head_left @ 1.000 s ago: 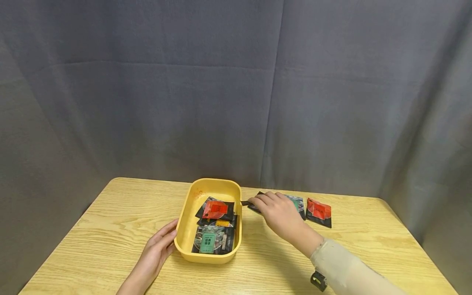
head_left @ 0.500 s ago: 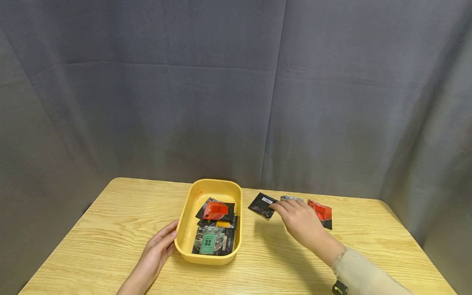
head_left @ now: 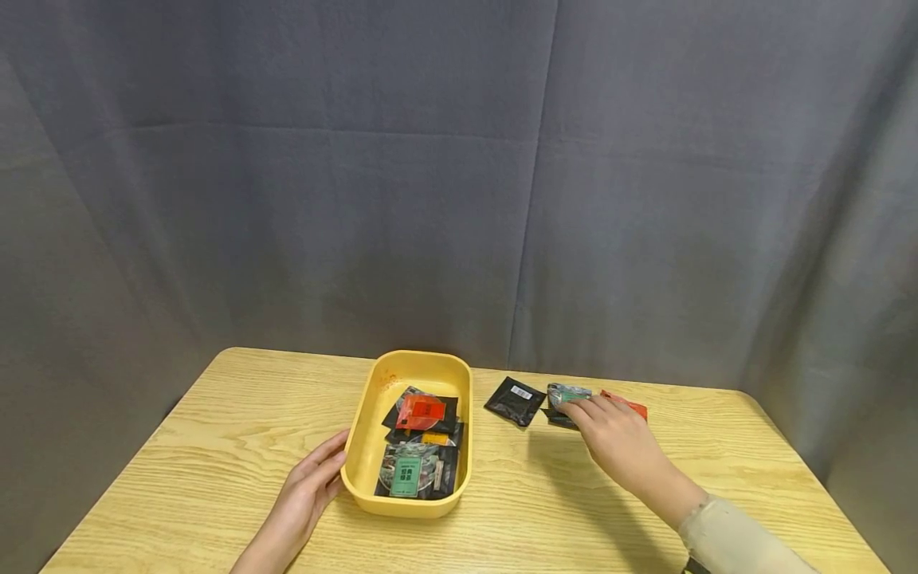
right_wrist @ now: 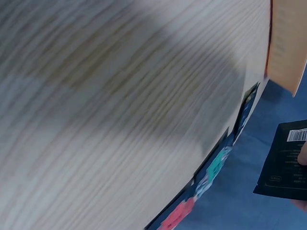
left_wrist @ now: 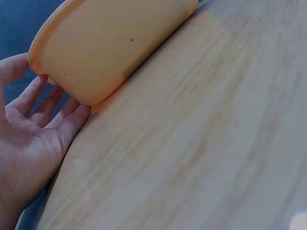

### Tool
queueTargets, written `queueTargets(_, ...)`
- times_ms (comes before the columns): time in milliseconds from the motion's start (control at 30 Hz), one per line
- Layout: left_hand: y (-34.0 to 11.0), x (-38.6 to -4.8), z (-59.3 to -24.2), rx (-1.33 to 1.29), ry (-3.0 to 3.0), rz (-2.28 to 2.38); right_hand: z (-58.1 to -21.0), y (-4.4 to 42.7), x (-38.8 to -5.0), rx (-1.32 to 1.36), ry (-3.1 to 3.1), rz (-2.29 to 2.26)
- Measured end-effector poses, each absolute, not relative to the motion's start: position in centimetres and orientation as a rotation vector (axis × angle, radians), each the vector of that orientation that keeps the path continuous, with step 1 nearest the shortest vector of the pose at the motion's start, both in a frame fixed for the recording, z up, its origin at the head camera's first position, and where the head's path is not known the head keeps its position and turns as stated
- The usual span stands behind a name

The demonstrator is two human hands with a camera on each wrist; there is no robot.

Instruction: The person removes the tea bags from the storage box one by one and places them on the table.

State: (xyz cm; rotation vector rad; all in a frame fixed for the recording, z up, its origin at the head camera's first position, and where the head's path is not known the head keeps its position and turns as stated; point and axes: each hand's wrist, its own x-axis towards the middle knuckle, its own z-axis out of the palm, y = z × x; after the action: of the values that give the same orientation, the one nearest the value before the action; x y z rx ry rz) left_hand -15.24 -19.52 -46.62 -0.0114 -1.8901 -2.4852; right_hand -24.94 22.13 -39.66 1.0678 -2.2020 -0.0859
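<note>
My right hand pinches a black tea sachet with a white barcode, thumb on its printed face, as the right wrist view shows. In the head view that hand is over the table's right side, fingertips by a green-labelled sachet and partly hiding a red one. Another black sachet, barcode up, lies to their left. A yellow tray with several sachets inside has my left hand at its left side. In the left wrist view its outstretched fingers touch the tray's wall and rim.
Green-, red- and orange-labelled sachets overlap inside the tray. Wood-grain table extends around it, with a grey curtain behind and at both sides. Small orange-red marks show on the tray's far inner corner.
My right hand has moved right with the black sachet, from beside the tray past the barcoded sachet to the green-labelled one. My left hand and the tray have stayed nearly still.
</note>
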Motion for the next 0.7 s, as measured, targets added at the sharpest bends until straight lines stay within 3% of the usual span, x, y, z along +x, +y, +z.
queueTargets(700,-19.5,-15.2,-46.5,-0.006,-1.903,-2.490,-40.7,29.1,-26.0,1.007,-2.219,-0.081)
